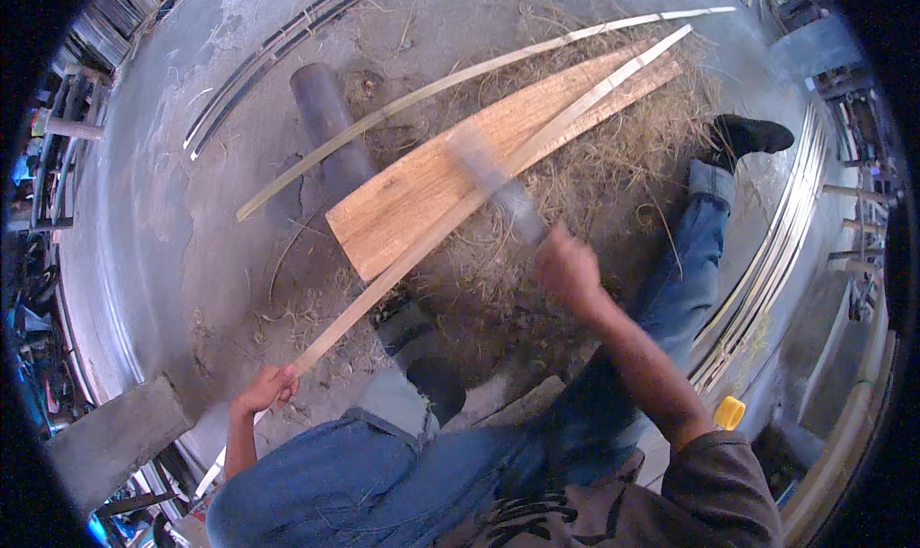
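While a pale strip [402,261] is laid diagonally along a wooden board [398,198], its lower part is clamped in the left hand [268,389], with the fingers curled around it. A blade tool [491,179], blurred, is gripped in the right hand [572,265], whose fingers are closed in a fist. The strip is crossed by the blade; whether contact is made cannot be told. A yellow cup-shaped item [729,413] is positioned beside the right sleeve [721,486]; its contents cannot be made out. The right forearm is angled up and leftward from the sleeve; the left forearm is partly hidden by the bent knee. A dark cylinder [326,117] is placed by the board's left side, a second strip [460,76] is laid beyond, and shavings [628,170] are scattered around.
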`<state>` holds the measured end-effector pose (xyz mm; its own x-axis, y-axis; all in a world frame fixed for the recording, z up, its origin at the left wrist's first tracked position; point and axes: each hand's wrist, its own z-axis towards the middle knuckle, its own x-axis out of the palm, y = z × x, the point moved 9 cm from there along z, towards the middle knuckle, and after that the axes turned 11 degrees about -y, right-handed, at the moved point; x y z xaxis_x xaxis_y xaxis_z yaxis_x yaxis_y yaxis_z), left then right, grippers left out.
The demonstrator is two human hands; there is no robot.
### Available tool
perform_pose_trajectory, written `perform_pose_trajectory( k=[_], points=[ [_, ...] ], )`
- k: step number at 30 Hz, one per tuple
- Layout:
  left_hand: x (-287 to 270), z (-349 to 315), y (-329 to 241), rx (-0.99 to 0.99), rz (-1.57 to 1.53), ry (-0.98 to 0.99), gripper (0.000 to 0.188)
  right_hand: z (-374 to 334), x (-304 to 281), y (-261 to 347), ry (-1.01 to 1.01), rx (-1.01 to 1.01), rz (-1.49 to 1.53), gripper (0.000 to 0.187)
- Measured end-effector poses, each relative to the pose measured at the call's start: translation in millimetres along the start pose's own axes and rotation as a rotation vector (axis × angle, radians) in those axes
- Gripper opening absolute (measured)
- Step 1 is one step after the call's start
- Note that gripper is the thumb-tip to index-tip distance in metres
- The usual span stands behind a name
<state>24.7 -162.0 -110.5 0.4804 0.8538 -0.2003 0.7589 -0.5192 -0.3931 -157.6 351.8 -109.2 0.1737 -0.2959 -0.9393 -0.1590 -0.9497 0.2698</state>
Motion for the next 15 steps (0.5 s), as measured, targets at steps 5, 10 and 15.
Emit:
perform_pose_trajectory(
  k=[5, 10, 15],
  points=[
    [23.3, 11.2, -109.9, 0.223, -0.170, 0.025, 0.049, -6.2, 11.0, 13.8, 0.030, -0.247, 0.016, 0.028],
    [12.8, 6.1, -97.8, 0.350, 0.347, -0.371, 0.050, 14.7, 20.3, -17.2, 0.067, -0.587, -0.489, 0.012],
    [-1.8, -17.6, -78.8, 0.267, 0.394, -0.464, 0.054, 45.3, -21.8, -61.2, -0.060, -0.253, 0.163, 0.017]
  ],
)
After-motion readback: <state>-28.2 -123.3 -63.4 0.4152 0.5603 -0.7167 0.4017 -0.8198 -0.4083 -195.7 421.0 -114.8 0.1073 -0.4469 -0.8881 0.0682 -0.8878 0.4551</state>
